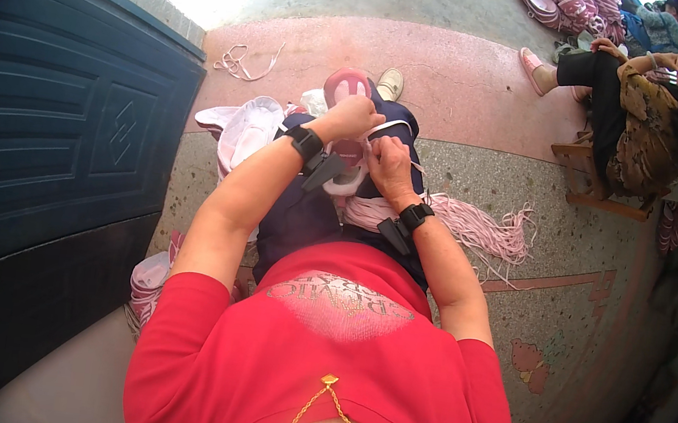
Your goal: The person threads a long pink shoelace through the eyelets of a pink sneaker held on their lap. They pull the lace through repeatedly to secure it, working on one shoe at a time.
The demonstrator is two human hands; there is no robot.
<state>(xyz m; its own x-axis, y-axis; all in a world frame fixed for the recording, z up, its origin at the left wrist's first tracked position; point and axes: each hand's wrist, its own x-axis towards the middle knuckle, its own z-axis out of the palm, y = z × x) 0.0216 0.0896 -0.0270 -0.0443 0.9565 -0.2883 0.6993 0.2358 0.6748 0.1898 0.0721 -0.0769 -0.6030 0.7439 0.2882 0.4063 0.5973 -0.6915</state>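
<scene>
A pink and white shoe (pixel 349 157) lies over my dark-trousered lap, its reddish insole showing and its toe pointing away from me. Across its upper my left hand (pixel 353 119) is closed, fingertips pinched toward the right; what they hold is hidden. My right hand (pixel 390 167) pinches at the right edge of the shoe's opening, and a pale shoelace (pixel 417 168) sticks out beside its fingers. Just right of my lap spreads a loose bundle of pink shoelaces (pixel 482 230). More pale pink shoes (pixel 248 133) are heaped against my left side.
A dark blue panelled door (pixel 73 82) stands at the left. Another shoe pile (pixel 150 279) sits low on that side. Loose laces (pixel 247 62) lie on the pink floor ahead. At the right a person (pixel 650 124) sits on a wooden stool (pixel 584 171); shoes (pixel 567 6) are heaped beyond.
</scene>
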